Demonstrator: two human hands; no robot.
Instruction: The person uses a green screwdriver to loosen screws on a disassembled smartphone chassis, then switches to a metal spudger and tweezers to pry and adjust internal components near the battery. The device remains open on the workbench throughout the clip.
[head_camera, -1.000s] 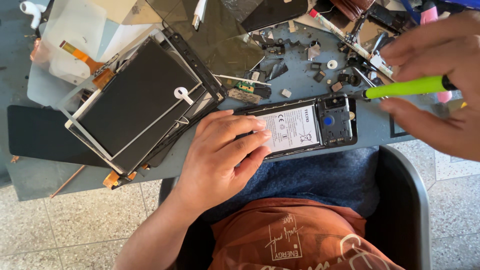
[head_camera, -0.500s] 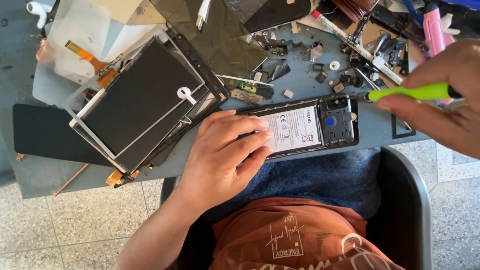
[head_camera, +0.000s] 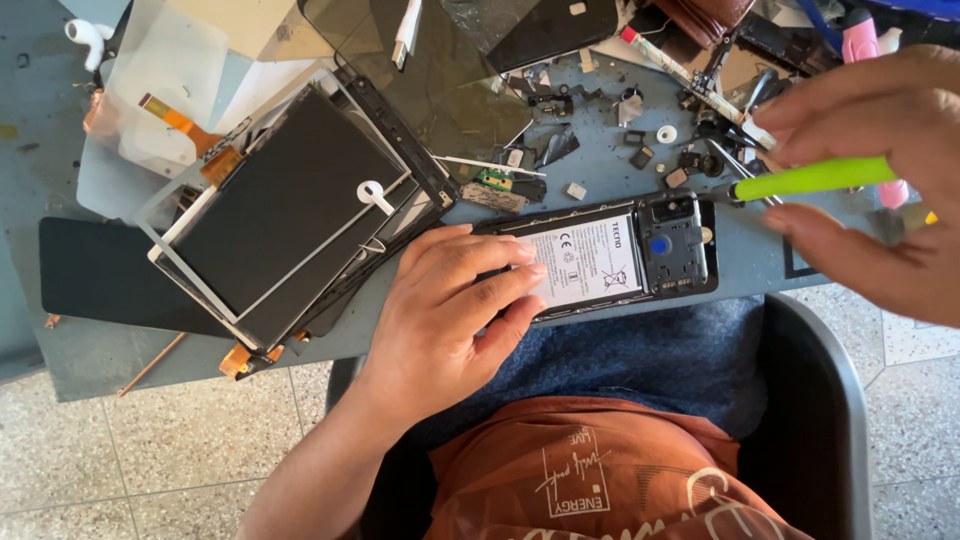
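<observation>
Left hand (head_camera: 450, 310) pressed flat pinning the opened black phone with white-labelled battery (head_camera: 620, 258); right hand (head_camera: 880, 170) pinches green-handled screwdriver (head_camera: 810, 178) just above it; likely screw removal, needs tip seated squarely.

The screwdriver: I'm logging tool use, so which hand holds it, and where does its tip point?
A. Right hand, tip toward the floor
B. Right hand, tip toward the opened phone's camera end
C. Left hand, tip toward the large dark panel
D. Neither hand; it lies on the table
B: the right hand grips the green-handled screwdriver, tip beside the opened phone, which the left hand steadies.
</observation>
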